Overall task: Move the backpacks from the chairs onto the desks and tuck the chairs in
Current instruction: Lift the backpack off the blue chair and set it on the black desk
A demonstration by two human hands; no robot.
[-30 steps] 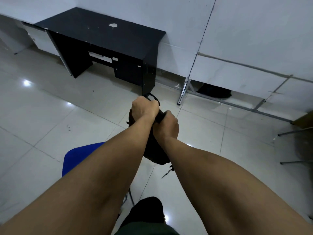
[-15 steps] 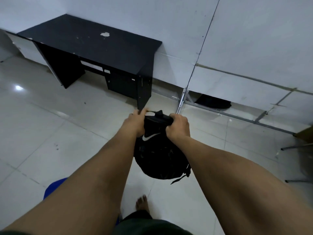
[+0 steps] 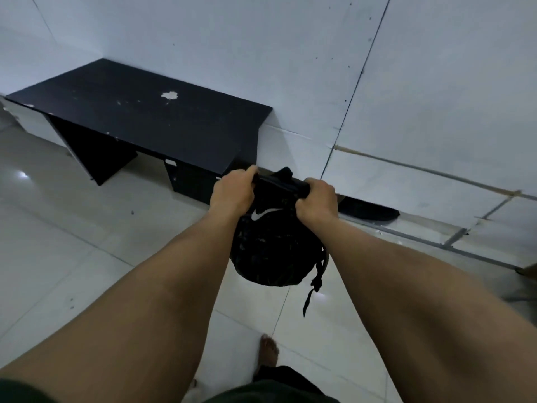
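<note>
A black backpack [image 3: 273,251] with a white swoosh logo hangs in the air in front of me, held by its top edge. My left hand [image 3: 232,190] grips the top at its left end, and my right hand [image 3: 318,200] grips the right end. A loose strap dangles from its lower right. The black desk [image 3: 145,117] stands against the white wall, just beyond and left of the bag; its near right corner is close to my left hand. No chair is in view.
White wall panels [image 3: 436,82] run behind the desk, with a metal frame rail [image 3: 453,245] along the floor at right. A dark object [image 3: 369,210] lies under the panel gap. My bare foot [image 3: 268,353] stands on the glossy tiled floor.
I have walked toward the desk carrying the backpack; the desk is nearer and larger. The blue chair has dropped out of view behind me. My hands spread apart along the bag's top.
</note>
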